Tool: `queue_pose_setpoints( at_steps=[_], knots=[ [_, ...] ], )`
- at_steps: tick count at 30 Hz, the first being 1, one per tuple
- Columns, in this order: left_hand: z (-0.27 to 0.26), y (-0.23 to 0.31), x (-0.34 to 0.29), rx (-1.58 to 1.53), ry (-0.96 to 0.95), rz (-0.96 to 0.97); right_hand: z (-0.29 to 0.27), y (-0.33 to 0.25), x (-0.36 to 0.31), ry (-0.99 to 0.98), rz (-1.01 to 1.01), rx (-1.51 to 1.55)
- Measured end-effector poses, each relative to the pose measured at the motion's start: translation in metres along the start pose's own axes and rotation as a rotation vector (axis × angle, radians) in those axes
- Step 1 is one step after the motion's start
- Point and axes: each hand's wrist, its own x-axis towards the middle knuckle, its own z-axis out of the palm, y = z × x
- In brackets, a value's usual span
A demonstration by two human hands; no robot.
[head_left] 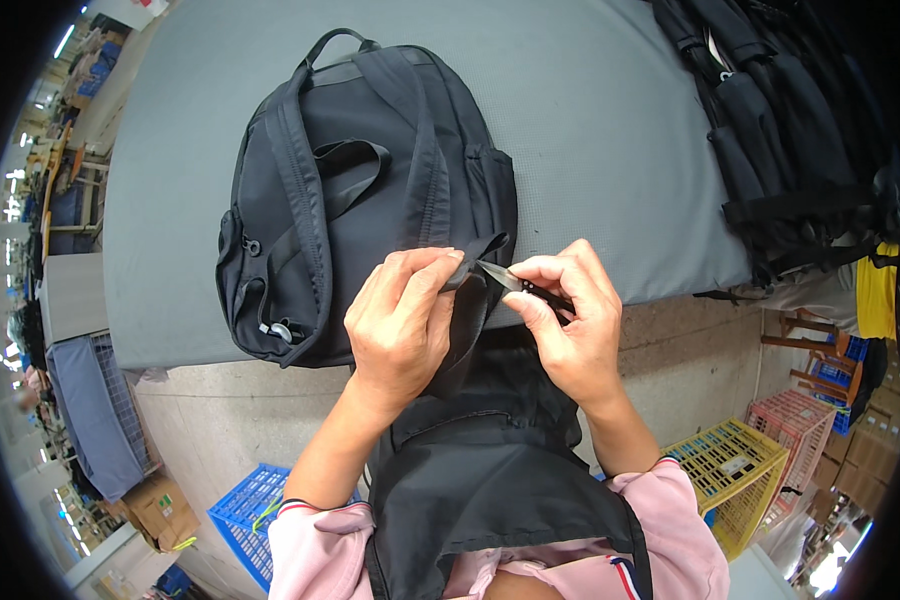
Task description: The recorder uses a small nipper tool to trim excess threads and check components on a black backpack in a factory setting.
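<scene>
A black backpack point(370, 190) lies on the grey-covered table with its shoulder straps facing up and its top handle pointing away from me. At its near right corner my left hand point(400, 315) pinches a black webbing strap point(487, 246) that comes off the bag. My right hand point(575, 310) is closed around small black-handled thread snips point(500, 275). Their metal blades point left and meet the strap edge beside my left fingertips. Whether a thread lies between the blades is too small to tell.
More black bags point(790, 120) are piled at the table's far right. The grey table point(590, 150) ends just in front of me. Below stand a blue crate point(255, 520) at left, and a yellow crate point(735, 470) and a pink crate point(795, 430) at right.
</scene>
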Motion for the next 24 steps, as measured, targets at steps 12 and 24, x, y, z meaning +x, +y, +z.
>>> queue_pose_setpoints(
  at_steps=[12,24],
  knots=[
    [0.004,0.002,-0.002,-0.023,0.091,0.093,0.0,0.013,-0.017,-0.037,0.287,0.624],
    [0.005,-0.004,-0.01,0.085,0.052,0.351,-0.012,-0.016,-0.013,-0.077,-0.241,-0.543]
  ],
)
